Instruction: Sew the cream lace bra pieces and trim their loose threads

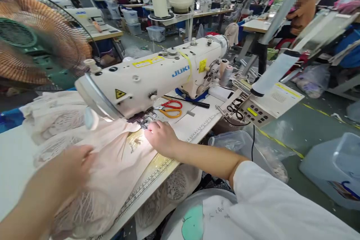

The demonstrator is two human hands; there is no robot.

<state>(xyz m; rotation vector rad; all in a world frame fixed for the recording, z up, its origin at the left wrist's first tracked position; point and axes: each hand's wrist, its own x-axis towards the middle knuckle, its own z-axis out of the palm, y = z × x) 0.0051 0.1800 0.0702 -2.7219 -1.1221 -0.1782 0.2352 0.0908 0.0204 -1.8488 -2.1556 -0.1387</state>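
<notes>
The right forearm (206, 157) is slanting in from the right, and the right hand (161, 138) at its end is lying with its back upward and its fingers (153, 127) curling inward. The left forearm (30, 195) is slanting up from the lower left corner. The left hand (71, 165) is appearing blurred, pointing toward its fellow but standing well apart; motion blur is hiding its exact grip.

Obstacle beyond right hand (162, 138): scissors (162, 108)
</notes>
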